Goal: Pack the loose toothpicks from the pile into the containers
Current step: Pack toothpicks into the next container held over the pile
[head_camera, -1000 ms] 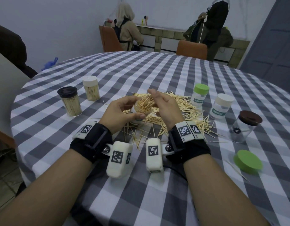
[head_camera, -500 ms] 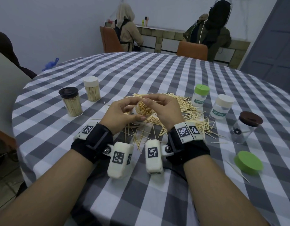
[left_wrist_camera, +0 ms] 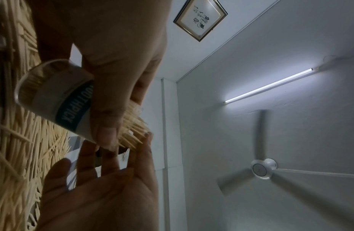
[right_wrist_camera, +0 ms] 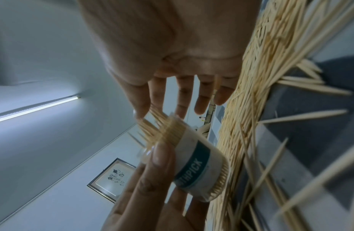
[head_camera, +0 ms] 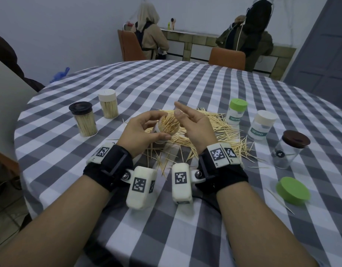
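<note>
Presently a labelled container [head_camera: 162, 130] is gripped in the left hand [head_camera: 145, 132], thumb and fingers curled round its wall, and is tilted just above the pile [head_camera: 210, 130] of loose toothpicks, presumably so that its packed sticks can be levelled. The right hand [head_camera: 193, 128] is kept open and empty, its straight fingers [right_wrist_camera: 140, 100] brushing the protruding tips. Right of the pile, two capped containers, green-lidded [head_camera: 236, 112] and white-lidded [head_camera: 262, 125], are stood beside a brown-lidded jar [head_camera: 289, 149]; a loose green lid [head_camera: 292, 190] lies nearer the person. Left of the pile, two filled containers [head_camera: 85, 119] are set well apart. Stray toothpicks scattered beneath the wrists may hinder gathering.
</note>
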